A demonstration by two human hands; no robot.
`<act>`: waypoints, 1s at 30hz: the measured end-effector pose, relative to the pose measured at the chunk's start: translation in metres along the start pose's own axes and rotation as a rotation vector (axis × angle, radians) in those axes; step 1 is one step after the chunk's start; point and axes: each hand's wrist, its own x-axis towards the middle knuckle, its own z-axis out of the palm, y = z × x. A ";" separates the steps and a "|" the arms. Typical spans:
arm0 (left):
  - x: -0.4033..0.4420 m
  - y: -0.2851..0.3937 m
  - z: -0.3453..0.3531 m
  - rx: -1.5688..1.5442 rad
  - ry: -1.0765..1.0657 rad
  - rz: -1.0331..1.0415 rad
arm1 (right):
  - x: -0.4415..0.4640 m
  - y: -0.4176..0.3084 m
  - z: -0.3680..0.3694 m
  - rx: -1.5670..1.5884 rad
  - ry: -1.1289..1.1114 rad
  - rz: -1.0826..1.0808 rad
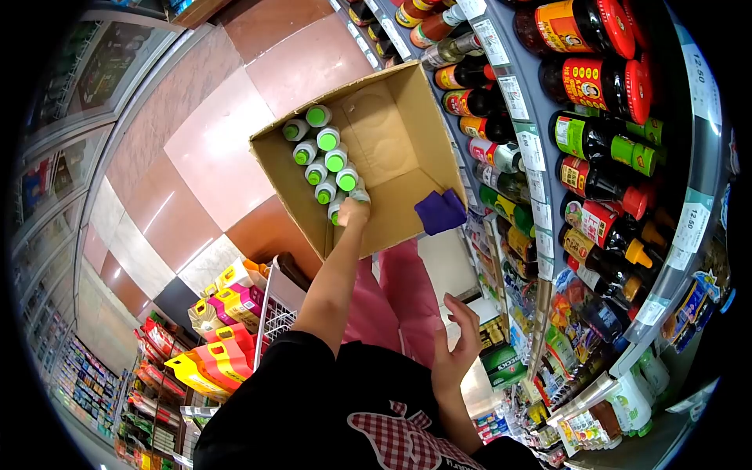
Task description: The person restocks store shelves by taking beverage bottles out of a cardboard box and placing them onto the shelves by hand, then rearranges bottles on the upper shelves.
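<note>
My left hand (355, 213) reaches down into an open cardboard box (384, 141). Its fingers are closed around the top of a white bottle at the near end of two rows. Several white bottles with green caps (336, 162) stand upright along the box's left side, and bare cardboard shows to their right. Over the box's near right corner lies a purple cloth (440, 211). My right hand (458, 345) hangs beside my body with fingers apart, holding nothing, near the shelves.
Shelves of sauce bottles and jars (583, 82) with price strips (513, 98) rise close on the right. At lower left are colourful bagged goods (219, 360) and a white wire basket (278, 313). Glass-fronted cabinets (59, 172) line the far left, across the tiled floor (196, 149).
</note>
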 end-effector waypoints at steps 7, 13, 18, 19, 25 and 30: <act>0.013 -0.001 0.004 0.043 0.015 0.044 | 0.000 -0.003 0.003 0.006 -0.033 0.009; 0.006 -0.002 0.006 0.146 0.174 0.173 | -0.001 -0.004 0.002 0.070 -0.053 -0.013; -0.015 -0.003 -0.002 0.204 0.247 0.326 | -0.005 0.000 -0.004 0.081 -0.043 -0.068; -0.023 -0.004 -0.007 0.221 0.259 0.363 | -0.006 0.001 -0.006 0.076 -0.041 -0.083; -0.116 -0.025 -0.065 0.305 0.290 0.721 | -0.007 -0.003 -0.015 0.138 0.015 -0.118; -0.236 -0.035 -0.161 0.356 0.440 1.225 | -0.006 -0.014 -0.020 0.248 0.124 -0.242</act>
